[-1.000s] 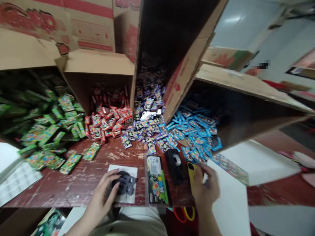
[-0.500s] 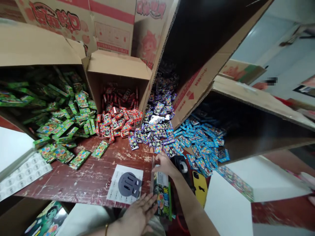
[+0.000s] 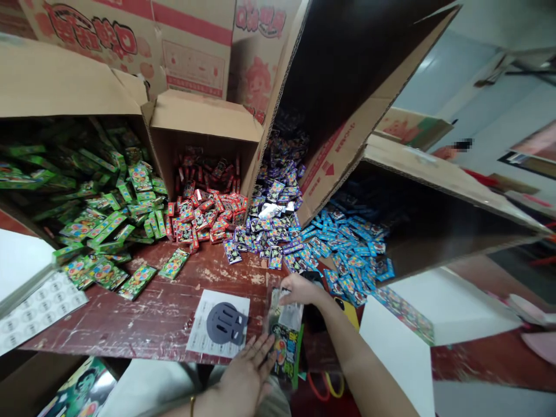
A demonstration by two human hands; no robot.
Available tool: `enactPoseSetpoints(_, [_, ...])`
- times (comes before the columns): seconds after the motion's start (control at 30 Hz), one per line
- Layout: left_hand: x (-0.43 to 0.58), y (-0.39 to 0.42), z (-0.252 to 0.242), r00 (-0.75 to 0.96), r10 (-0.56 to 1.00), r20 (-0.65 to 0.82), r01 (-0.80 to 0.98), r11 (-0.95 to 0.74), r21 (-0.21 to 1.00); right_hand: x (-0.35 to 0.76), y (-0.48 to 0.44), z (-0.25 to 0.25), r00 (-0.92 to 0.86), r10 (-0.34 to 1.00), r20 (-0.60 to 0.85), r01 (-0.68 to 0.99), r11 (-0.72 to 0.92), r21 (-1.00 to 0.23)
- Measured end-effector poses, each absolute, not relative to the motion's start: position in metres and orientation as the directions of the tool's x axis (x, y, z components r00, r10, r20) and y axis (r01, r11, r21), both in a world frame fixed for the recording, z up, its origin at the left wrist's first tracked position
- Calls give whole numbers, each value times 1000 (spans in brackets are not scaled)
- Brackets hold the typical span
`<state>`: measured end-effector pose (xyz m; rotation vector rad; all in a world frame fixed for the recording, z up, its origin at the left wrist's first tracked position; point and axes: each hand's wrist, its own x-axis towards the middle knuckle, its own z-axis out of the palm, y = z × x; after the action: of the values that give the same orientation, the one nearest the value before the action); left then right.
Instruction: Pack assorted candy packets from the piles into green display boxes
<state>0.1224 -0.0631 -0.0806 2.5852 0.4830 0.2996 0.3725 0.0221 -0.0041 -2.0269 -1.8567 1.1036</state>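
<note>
A clear plastic bag with a green and black printed lower part [image 3: 285,350] lies at the table's front edge. My right hand [image 3: 302,291] is closed on its upper, see-through end. My left hand [image 3: 249,368] lies flat with fingers stretched, fingertips touching the bag's left side. Just left of the bag, a grey slotted plastic disc [image 3: 223,321] rests on a white sticker sheet [image 3: 197,330]. Partly hidden behind my right wrist are a black object [image 3: 313,318] and a yellow phone case [image 3: 350,313].
Tipped cartons spill small packets: green [image 3: 108,223], red [image 3: 208,214], purple [image 3: 273,223] and blue [image 3: 351,243]. Another sticker sheet [image 3: 39,310] lies at the left. A white box flap [image 3: 395,347] stands at the right. Red and yellow loops [image 3: 334,385] are below my right forearm.
My right hand has shifted slightly right and down at the bag's upper end, and its forearm now covers more of the yellow case. My left hand stays on the bag. The view has shifted slightly.
</note>
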Motion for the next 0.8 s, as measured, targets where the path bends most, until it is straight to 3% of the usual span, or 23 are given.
enactPoseSetpoints(0.13, [133,-49,-37,761,555,336,377,-799,468,360,-13,51,-54,956,-289,724,-161,-670])
enactPoseSetpoints(0.2, [142,-41,-12,670,606,429,431,-788,440,339,-37,77,9,983,-185,581,-156,-799])
enactPoseSetpoints(0.3, [146,-27,22,635,573,518,427,-819,383,301,-66,95,209,975,-76,351,-147,-925])
enactPoseSetpoints(0.37, [142,-19,38,633,563,531,400,-825,399,281,-77,95,273,961,-42,320,-132,-938])
enactPoseSetpoints(0.43, [134,-12,48,658,567,495,350,-813,466,268,-80,90,286,958,7,411,-116,-904])
enactPoseSetpoints(0.5, [127,-6,56,705,563,431,320,-795,516,263,-79,88,337,923,189,588,-49,-808])
enactPoseSetpoints(0.6, [119,2,72,774,536,336,350,-805,479,261,-75,97,243,814,527,848,85,-523])
enactPoseSetpoints(0.67, [114,5,86,810,503,301,353,-828,435,263,-73,106,55,848,527,889,199,-413])
enactPoseSetpoints(0.73, [103,8,97,832,475,288,327,-838,437,271,-72,112,-65,894,443,863,273,-425])
enactPoseSetpoints(0.8, [85,11,102,844,469,259,303,-817,491,285,-72,115,-56,906,420,857,259,-445])
